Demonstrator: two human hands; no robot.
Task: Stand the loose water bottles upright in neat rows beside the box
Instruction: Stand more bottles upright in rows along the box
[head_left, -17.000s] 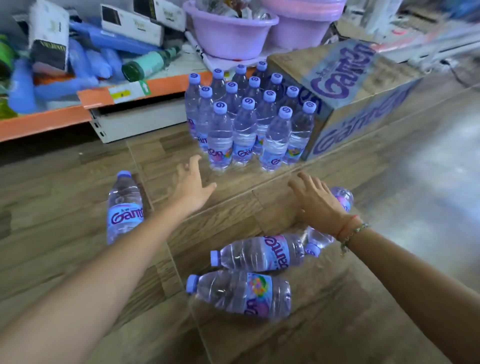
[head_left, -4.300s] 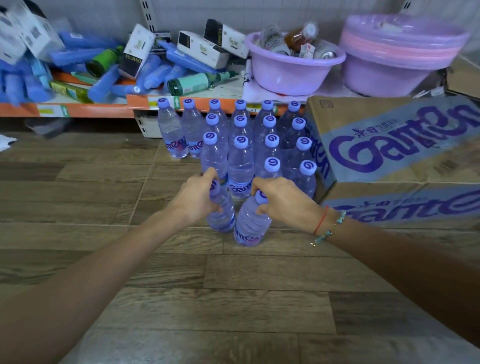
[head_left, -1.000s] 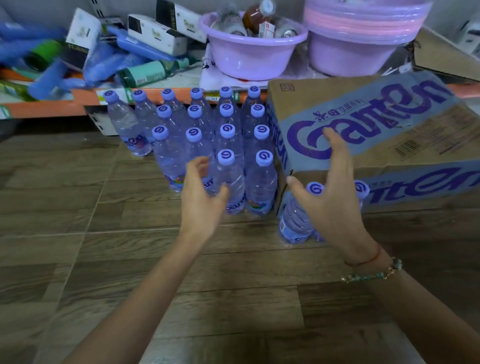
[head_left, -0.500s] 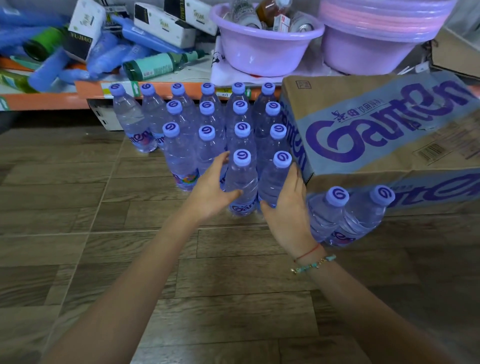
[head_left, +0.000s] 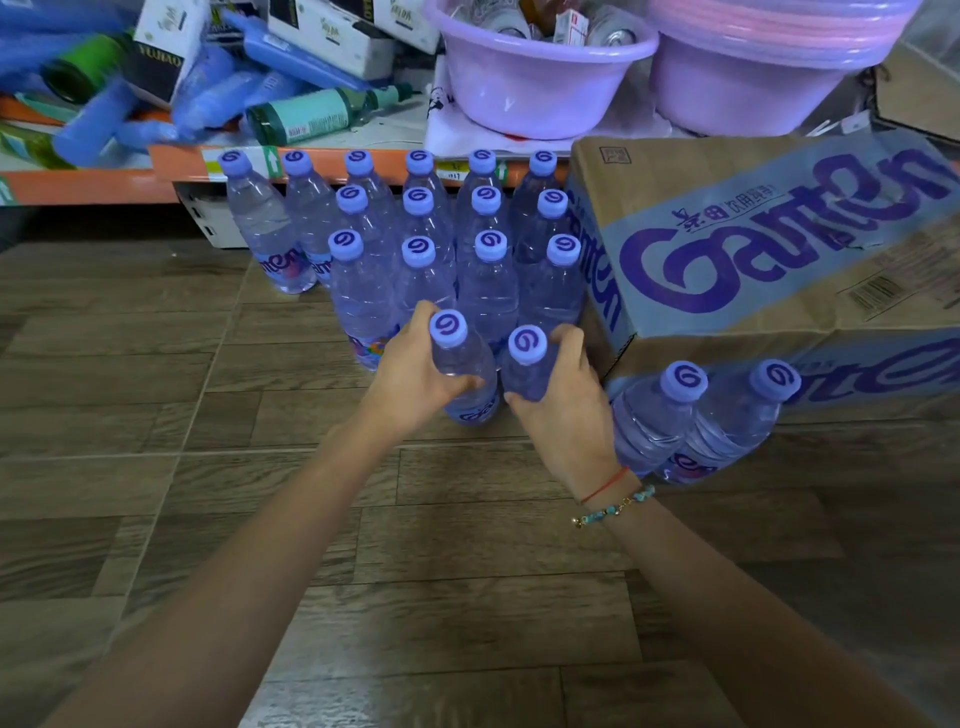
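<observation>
Several clear water bottles with purple caps stand upright in rows (head_left: 421, 249) on the wooden floor, left of the cardboard box (head_left: 753, 249). My left hand (head_left: 415, 371) grips the front-row bottle (head_left: 460, 364) on the left, just below its cap. My right hand (head_left: 563, 400) grips the neighbouring front bottle (head_left: 527, 364) on its right. Both held bottles are upright at the near edge of the rows. Two more bottles (head_left: 696, 415) stand in front of the box, right of my right hand.
An orange-edged low shelf (head_left: 104, 184) behind the rows carries blue packs, boxes and a green bottle. Two lilac plastic basins (head_left: 540, 67) sit on it above the bottles. Bare wooden floor (head_left: 363, 571) lies under my forearms.
Both hands, open beside the front bottles half a second ago, have closed around the two front-row bottles. The view has moved slightly closer.
</observation>
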